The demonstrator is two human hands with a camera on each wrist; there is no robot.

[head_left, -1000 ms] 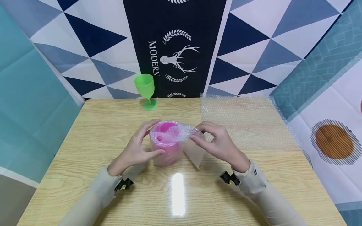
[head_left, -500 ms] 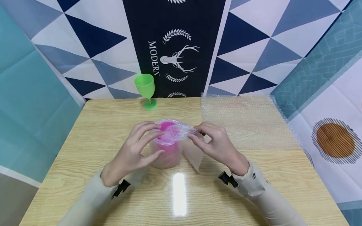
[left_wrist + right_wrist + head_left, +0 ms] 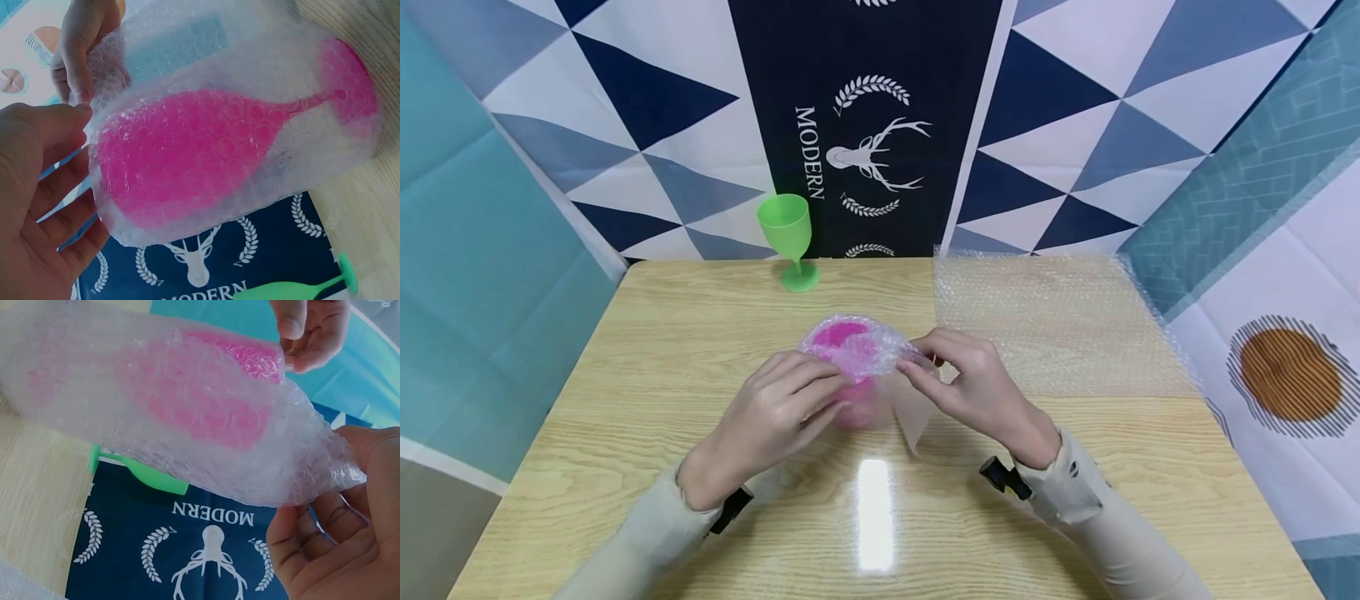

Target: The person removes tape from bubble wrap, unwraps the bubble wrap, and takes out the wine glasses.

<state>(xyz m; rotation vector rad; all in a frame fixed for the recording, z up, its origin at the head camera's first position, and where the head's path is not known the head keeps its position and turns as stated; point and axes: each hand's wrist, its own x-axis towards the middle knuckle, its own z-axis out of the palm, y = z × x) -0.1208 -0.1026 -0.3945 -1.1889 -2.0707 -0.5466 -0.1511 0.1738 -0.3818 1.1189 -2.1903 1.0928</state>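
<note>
A pink goblet (image 3: pixel 200 150) stands on the table, wrapped in bubble wrap (image 3: pixel 883 354) that fans out past its rim to the right. My right hand (image 3: pixel 973 383) pinches that gathered end between thumb and fingers, with the bunched plastic (image 3: pixel 331 465) showing in the right wrist view. My left hand (image 3: pixel 778 412) is at the near left side of the wrapped cup, fingers loosely bent. In the left wrist view its thumb and fingertips (image 3: pixel 81 112) are right at the mouth edge of the wrap. A loose flap of wrap (image 3: pixel 913 417) hangs at the right.
Upright at the back of the table stands a green goblet (image 3: pixel 786 229). A flat sheet of bubble wrap (image 3: pixel 1060 325) covers the back right of the wooden table (image 3: pixel 700 317). Patterned cloth (image 3: pixel 880 100) rises behind the table's back edge.
My left hand has left its hold around the cup's side, with fingers first spreading over the top and then drawing down to the near side. The right hand keeps its pinch almost in place.
</note>
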